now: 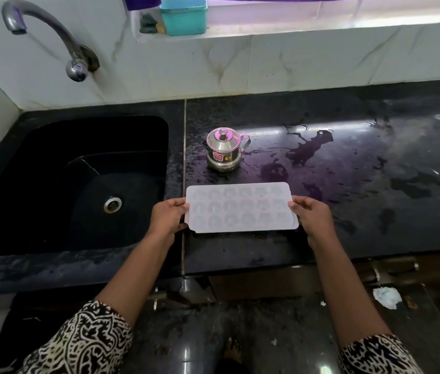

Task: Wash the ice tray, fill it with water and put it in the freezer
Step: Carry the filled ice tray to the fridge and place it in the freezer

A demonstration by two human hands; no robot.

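A white plastic ice tray (241, 207) with several round cells lies flat over the near part of the black counter (348, 211). My left hand (167, 217) grips its left short end, thumb on top. My right hand (312, 215) grips its right short end the same way. I cannot tell whether the tray rests on the counter or hovers just above it. The black sink (38, 163) lies to the left, with a steel drain (112, 204) in its bottom. A curved metal tap (49, 36) comes out of the tiled wall above the sink.
A small steel pot with a lid (224, 152) stands on the counter just behind the tray. Water puddles (305, 149) lie on the counter to the right. A teal box (184, 17) sits on the window ledge. Crumpled paper (387, 296) lies on the floor.
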